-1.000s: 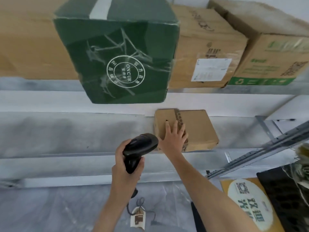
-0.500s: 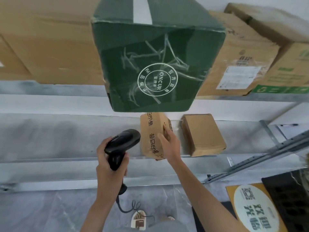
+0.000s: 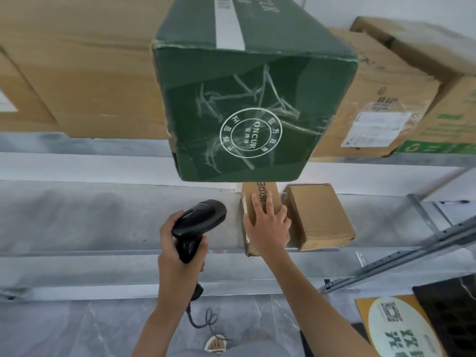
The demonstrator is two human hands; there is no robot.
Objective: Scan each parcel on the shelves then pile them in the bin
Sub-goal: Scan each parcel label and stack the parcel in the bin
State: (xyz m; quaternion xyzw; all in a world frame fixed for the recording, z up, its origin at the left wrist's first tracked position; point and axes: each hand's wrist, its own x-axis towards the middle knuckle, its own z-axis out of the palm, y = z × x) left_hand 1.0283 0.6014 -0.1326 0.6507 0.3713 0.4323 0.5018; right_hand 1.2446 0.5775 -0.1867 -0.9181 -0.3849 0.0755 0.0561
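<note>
Fingers of my right hand grip the small parcel on the shelf; my left hand clutches the scanner. Scanning step: next, expose its label.

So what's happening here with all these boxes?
A person is scanning parcels on metal shelving. The left hand grips a black handheld barcode scanner, its head aimed toward the shelf. The right hand holds a small brown cardboard parcel with printed lettering standing at the shelf's front edge, beside another plain brown cardboard box. A big dark green carton sits on the shelf above. No bin is in view.
</note>
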